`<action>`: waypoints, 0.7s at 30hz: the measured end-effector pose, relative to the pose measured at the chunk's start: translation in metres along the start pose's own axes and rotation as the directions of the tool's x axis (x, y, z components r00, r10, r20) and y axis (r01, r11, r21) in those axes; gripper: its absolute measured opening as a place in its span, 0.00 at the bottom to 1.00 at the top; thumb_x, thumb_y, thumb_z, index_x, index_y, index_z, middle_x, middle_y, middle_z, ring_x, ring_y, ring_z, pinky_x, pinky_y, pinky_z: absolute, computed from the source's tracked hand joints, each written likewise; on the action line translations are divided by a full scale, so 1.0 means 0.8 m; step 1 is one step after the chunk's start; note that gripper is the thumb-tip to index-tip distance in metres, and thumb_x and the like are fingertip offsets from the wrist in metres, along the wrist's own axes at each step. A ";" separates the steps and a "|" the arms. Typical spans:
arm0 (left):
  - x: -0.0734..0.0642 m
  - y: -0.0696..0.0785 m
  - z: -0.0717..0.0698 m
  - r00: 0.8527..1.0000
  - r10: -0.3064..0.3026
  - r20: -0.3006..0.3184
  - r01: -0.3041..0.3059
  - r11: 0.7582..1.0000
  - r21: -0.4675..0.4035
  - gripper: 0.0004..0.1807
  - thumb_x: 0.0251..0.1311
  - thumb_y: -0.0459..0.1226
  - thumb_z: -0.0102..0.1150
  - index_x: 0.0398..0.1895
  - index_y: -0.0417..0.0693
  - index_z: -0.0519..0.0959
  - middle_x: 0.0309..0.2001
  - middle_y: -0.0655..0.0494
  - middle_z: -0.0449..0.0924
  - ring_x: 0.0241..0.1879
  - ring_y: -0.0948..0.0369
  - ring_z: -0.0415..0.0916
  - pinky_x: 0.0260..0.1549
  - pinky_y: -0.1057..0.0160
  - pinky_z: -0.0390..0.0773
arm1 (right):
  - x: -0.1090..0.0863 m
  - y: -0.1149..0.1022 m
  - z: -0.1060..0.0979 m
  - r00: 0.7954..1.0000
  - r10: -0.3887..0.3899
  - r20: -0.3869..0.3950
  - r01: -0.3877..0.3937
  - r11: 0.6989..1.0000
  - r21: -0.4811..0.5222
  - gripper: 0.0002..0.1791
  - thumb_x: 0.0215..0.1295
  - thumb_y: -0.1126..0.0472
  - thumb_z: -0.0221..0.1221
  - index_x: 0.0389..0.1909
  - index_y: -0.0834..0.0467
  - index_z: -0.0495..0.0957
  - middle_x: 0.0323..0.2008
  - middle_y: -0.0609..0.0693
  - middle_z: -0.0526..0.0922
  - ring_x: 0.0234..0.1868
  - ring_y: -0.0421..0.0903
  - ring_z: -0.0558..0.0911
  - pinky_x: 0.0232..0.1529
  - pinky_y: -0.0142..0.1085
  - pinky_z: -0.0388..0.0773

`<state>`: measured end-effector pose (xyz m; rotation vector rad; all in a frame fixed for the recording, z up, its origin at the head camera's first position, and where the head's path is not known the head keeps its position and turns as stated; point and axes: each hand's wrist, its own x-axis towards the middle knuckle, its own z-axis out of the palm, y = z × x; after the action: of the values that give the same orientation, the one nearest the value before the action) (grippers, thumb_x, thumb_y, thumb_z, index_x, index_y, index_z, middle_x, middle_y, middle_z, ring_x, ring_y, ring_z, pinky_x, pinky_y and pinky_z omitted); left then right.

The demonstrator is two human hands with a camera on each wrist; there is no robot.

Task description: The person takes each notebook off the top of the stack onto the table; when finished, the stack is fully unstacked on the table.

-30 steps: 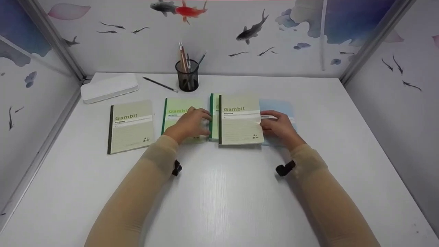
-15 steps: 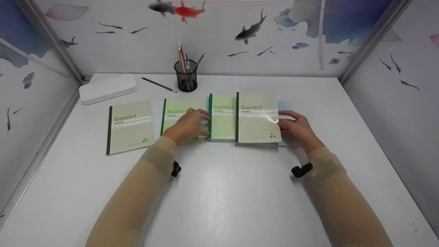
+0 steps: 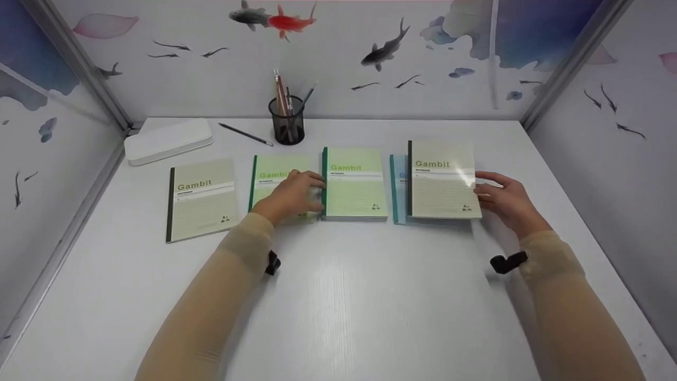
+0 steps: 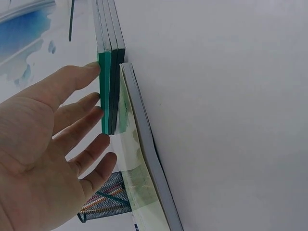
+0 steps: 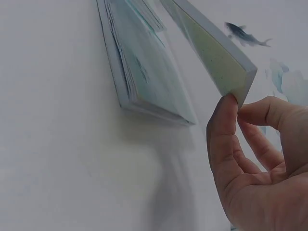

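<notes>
My right hand [image 3: 506, 205] pinches the right edge of a beige notebook [image 3: 443, 188] with a dark spine. The right wrist view shows thumb and fingertips at a corner of this notebook [image 5: 219, 53], raised apart from the blue notebooks [image 5: 149, 72] below. Only the blue left edge [image 3: 399, 193] shows in the head view. My left hand [image 3: 294, 193] reaches over a green notebook [image 3: 270, 165]. Its loosely straight fingers rest against the green spines [image 4: 104, 91] of a stack of green notebooks [image 3: 354, 190].
Another beige notebook [image 3: 203, 203] lies slightly turned at the left. Behind are a white case [image 3: 169, 140], a loose pencil [image 3: 246, 134] and a black mesh cup [image 3: 288, 127] holding pencils. Printed wall panels [image 3: 328, 63] border the white table [image 3: 338, 296].
My right hand has carried the beige notebook rightward, off the green stack and over the blue notebooks. The green stack's cover is now fully uncovered. My left hand has stayed put.
</notes>
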<state>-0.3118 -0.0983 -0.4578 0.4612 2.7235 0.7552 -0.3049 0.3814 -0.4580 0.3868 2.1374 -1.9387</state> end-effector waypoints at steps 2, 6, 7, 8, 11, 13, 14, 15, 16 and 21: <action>0.000 0.000 0.000 1.000 0.003 -0.004 -0.003 1.000 0.001 0.31 0.62 0.44 0.72 0.69 0.49 0.77 0.74 0.59 0.69 0.74 0.54 0.59 0.74 0.52 0.65 | -0.001 0.000 -0.015 1.000 -0.005 -0.007 0.005 1.000 0.001 0.33 0.72 0.67 0.59 0.76 0.58 0.63 0.35 0.38 0.88 0.39 0.36 0.88 0.42 0.29 0.85; -0.002 0.000 -0.001 1.000 0.019 -0.005 -0.019 1.000 0.020 0.30 0.63 0.44 0.72 0.68 0.49 0.78 0.74 0.58 0.68 0.75 0.52 0.58 0.73 0.52 0.66 | -0.004 0.001 -0.043 1.000 -0.004 -0.024 0.005 1.000 0.018 0.30 0.72 0.68 0.59 0.72 0.56 0.66 0.34 0.39 0.88 0.37 0.36 0.88 0.40 0.28 0.85; -0.002 0.000 -0.001 1.000 0.021 -0.007 -0.021 1.000 0.021 0.30 0.63 0.44 0.72 0.68 0.49 0.78 0.74 0.58 0.68 0.75 0.52 0.59 0.73 0.51 0.67 | -0.005 0.001 -0.050 1.000 -0.002 -0.027 0.002 1.000 0.023 0.29 0.71 0.68 0.59 0.71 0.56 0.66 0.34 0.39 0.89 0.36 0.36 0.89 0.40 0.29 0.85; -0.002 0.000 -0.002 1.000 0.023 -0.008 -0.023 0.999 0.023 0.30 0.63 0.44 0.72 0.68 0.49 0.78 0.74 0.58 0.68 0.75 0.52 0.59 0.73 0.51 0.67 | -0.006 0.002 -0.056 1.000 0.005 -0.030 -0.004 1.000 0.031 0.29 0.71 0.69 0.60 0.71 0.55 0.67 0.33 0.39 0.89 0.36 0.36 0.89 0.39 0.29 0.85; -0.003 0.000 -0.002 1.000 0.019 -0.010 -0.019 1.000 0.013 0.30 0.63 0.43 0.72 0.68 0.49 0.78 0.74 0.58 0.68 0.74 0.53 0.60 0.71 0.52 0.69 | -0.008 0.005 -0.075 0.999 0.030 -0.034 -0.029 0.999 0.027 0.29 0.71 0.68 0.60 0.71 0.55 0.67 0.33 0.38 0.89 0.36 0.35 0.88 0.39 0.28 0.85; -0.002 0.000 -0.001 1.000 0.012 -0.013 -0.012 1.000 0.007 0.30 0.62 0.43 0.72 0.68 0.49 0.78 0.73 0.58 0.68 0.73 0.53 0.61 0.71 0.52 0.69 | -0.008 0.008 -0.087 0.998 0.046 -0.033 -0.046 0.999 0.008 0.30 0.72 0.67 0.60 0.73 0.55 0.65 0.34 0.37 0.88 0.36 0.35 0.88 0.39 0.28 0.85; -0.002 0.000 -0.001 1.000 0.010 -0.013 -0.010 1.000 0.007 0.30 0.62 0.43 0.73 0.68 0.49 0.78 0.73 0.58 0.68 0.74 0.54 0.61 0.72 0.52 0.68 | -0.007 0.009 -0.093 0.998 0.052 -0.032 -0.052 0.999 -0.012 0.32 0.72 0.67 0.60 0.74 0.55 0.64 0.34 0.36 0.88 0.37 0.34 0.87 0.40 0.28 0.85; -0.002 0.001 -0.001 1.000 0.005 -0.013 -0.005 1.000 0.003 0.30 0.62 0.43 0.73 0.68 0.50 0.78 0.73 0.57 0.68 0.74 0.54 0.61 0.72 0.52 0.68 | -0.007 0.009 -0.099 0.998 0.059 -0.036 -0.060 0.998 -0.031 0.32 0.72 0.66 0.60 0.74 0.54 0.64 0.34 0.35 0.87 0.37 0.34 0.87 0.40 0.28 0.85; -0.002 0.001 -0.001 1.000 0.001 -0.014 -0.001 1.000 0.001 0.30 0.62 0.43 0.73 0.68 0.50 0.78 0.73 0.57 0.68 0.73 0.54 0.61 0.72 0.52 0.68 | -0.007 0.011 -0.104 0.997 0.065 -0.039 -0.067 0.996 -0.053 0.32 0.73 0.66 0.60 0.74 0.53 0.63 0.34 0.34 0.87 0.37 0.33 0.87 0.40 0.28 0.85; -0.003 0.003 -0.002 1.000 -0.018 -0.013 0.018 1.000 -0.006 0.31 0.62 0.43 0.73 0.68 0.50 0.78 0.73 0.58 0.68 0.73 0.54 0.62 0.72 0.52 0.68 | -0.007 0.014 -0.125 0.996 0.082 -0.047 -0.087 0.989 -0.116 0.30 0.72 0.65 0.61 0.73 0.50 0.66 0.34 0.32 0.85 0.38 0.33 0.86 0.42 0.27 0.85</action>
<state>-0.3099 -0.0980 -0.4553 0.4309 2.7329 0.7639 -0.2951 0.4815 -0.4565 0.4914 2.2107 -1.7638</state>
